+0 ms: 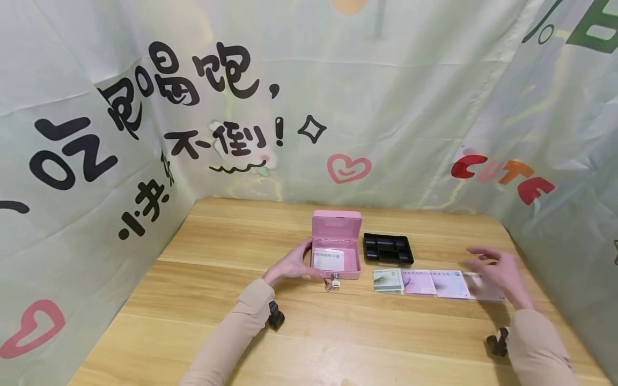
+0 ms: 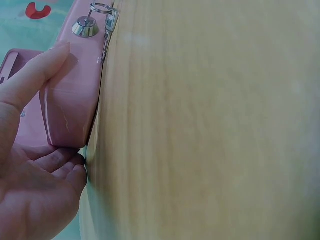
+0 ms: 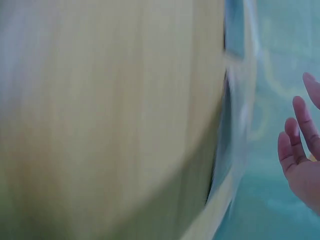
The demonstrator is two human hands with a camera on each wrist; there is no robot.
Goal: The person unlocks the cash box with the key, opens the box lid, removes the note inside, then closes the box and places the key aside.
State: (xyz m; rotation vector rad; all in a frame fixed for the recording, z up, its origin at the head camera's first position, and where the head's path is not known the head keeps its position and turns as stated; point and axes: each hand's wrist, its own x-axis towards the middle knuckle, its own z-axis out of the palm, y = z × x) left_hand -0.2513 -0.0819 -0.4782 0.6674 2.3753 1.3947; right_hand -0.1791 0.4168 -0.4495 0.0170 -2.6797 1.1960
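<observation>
A pink cash box (image 1: pixel 336 228) stands with its lid raised, and a pale banknote (image 1: pixel 328 260) lies inside. My left hand (image 1: pixel 292 264) holds the box at its left side, the thumb on the front wall near the lock (image 2: pixel 85 27) and the other fingers round the side. Keys (image 1: pixel 333 282) hang at the box's front. Over the right end of a row of overlapping banknotes hovers my right hand (image 1: pixel 502 272), fingers loosely bent with nothing between them. A green note (image 1: pixel 388 281), a purple one (image 1: pixel 419 282), a blue one (image 1: pixel 450 284) and a brownish one, partly hidden, make up the row.
A black compartment tray (image 1: pixel 388 248) lies right of the box, behind the banknotes. All this is on a wooden table (image 1: pixel 217 241), with printed curtains (image 1: pixel 410 107) rising behind and at both sides. A small black camera (image 1: pixel 276 315) sits at my left wrist.
</observation>
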